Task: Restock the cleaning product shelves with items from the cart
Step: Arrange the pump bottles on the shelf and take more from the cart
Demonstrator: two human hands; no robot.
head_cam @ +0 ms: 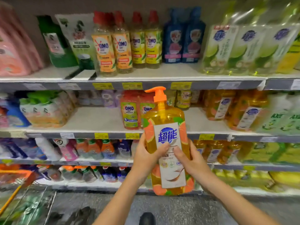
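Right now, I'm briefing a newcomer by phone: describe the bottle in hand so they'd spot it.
Before the second visible shelf, the left hand and right hand hold a big amber bottle. It alone shows an orange pump top.

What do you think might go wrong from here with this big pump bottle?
The nozzle of the pump bottle looks level with the upper shelf edge and may catch going in. The OMO bottles beside the gap could topple. Left hand and right hand hold only its middle, so it might slip.
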